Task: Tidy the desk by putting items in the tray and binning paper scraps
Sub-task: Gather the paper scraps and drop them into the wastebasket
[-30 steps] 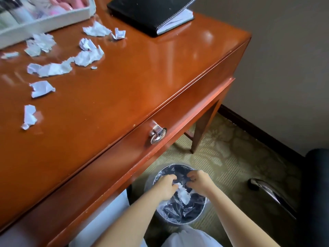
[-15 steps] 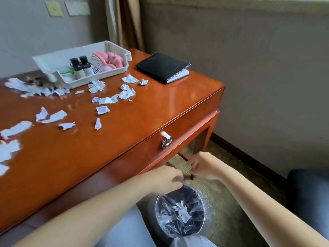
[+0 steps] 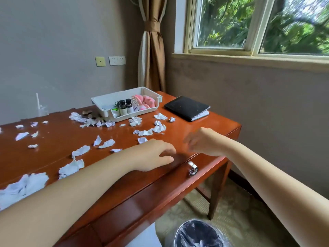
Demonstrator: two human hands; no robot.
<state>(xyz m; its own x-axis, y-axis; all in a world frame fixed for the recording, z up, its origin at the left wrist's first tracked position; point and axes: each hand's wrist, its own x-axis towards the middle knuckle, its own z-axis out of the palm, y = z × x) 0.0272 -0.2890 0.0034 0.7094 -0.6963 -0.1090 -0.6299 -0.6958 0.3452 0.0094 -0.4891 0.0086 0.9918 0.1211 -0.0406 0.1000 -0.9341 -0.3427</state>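
White, crumpled and torn paper scraps are scattered over the glossy reddish-brown desk. They are spread from the near left edge, where a larger heap is seen beside the left forearm, up to the front of the white tray at the back. Two dark bottles and a pink item are held in the tray, and a black notebook is laid to its right.

The left hand is held over the desk's front edge with fingers relaxed and loosely bent; nothing is gripped. One small scrap is seen just beyond its knuckles and another just to its left. The right hand is raised near the desk's right front part, close beside the left; its fingers are blurred, so it cannot be told whether anything is pinched. Most scraps are found left of and beyond both hands. The lined bin is placed on the floor below the desk, well apart from the hands, with scraps inside.
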